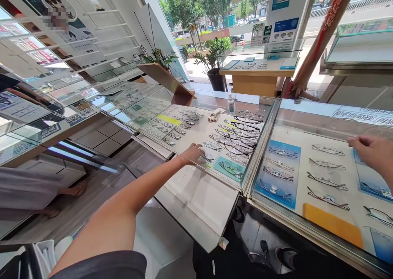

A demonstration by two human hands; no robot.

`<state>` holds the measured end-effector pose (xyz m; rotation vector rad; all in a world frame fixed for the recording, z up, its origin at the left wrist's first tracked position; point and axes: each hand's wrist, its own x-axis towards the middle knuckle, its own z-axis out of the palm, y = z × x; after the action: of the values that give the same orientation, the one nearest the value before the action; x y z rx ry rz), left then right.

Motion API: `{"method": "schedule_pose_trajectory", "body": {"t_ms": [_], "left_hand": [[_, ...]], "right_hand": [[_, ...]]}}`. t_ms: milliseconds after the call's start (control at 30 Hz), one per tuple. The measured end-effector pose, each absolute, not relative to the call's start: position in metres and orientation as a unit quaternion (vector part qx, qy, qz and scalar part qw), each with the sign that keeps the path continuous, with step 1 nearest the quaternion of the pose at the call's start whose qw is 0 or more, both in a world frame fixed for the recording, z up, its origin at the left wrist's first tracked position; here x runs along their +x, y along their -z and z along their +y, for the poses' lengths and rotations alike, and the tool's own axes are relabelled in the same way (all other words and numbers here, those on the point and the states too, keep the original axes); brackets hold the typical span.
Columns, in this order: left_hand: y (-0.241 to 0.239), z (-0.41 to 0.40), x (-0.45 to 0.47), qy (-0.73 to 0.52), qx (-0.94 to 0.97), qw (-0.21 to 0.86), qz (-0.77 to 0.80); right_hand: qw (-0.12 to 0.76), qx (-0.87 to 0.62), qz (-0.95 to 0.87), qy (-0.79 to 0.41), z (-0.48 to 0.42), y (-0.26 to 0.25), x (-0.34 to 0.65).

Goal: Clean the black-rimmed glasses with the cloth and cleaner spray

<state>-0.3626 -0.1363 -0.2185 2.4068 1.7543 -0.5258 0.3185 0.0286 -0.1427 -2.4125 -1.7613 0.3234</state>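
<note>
My left hand [193, 153] reaches over the open drawer front into the middle glass case. Its fingers are curled and closed at the temple side of a pair of eyeglasses [207, 157] near the case's front edge. More eyeglasses [212, 145] lie just beyond it, and a pair rests on a green card [229, 168] to the right. Over the right glass case hovers my right hand [370, 152], its fingers bent and pressed together; what they hold, if anything, is hidden. Under that hand are a blue card [362, 173] and rows of eyeglasses [328, 163].
A crumpled cloth [215, 115] and a small spray bottle [231, 103] stand behind the rows of frames. Below my left arm hangs a white flap [199, 197]. An orange pad [332, 225] lies in the right case. Another person's hand [302, 88] rests beyond it.
</note>
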Motion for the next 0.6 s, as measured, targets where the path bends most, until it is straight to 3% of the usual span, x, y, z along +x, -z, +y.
{"method": "schedule_pose_trajectory", "body": {"t_ms": [333,600], "left_hand": [[0.192,-0.149,-0.34,0.178,0.764,0.085,0.614],[0.13,-0.249,-0.273,0.253,0.721,0.252,0.594]], "right_hand": [[0.094,-0.801,-0.585,-0.081,0.039,0.157,0.329],[0.078,-0.79,-0.6,-0.102,0.032,0.148,0.322]]}}
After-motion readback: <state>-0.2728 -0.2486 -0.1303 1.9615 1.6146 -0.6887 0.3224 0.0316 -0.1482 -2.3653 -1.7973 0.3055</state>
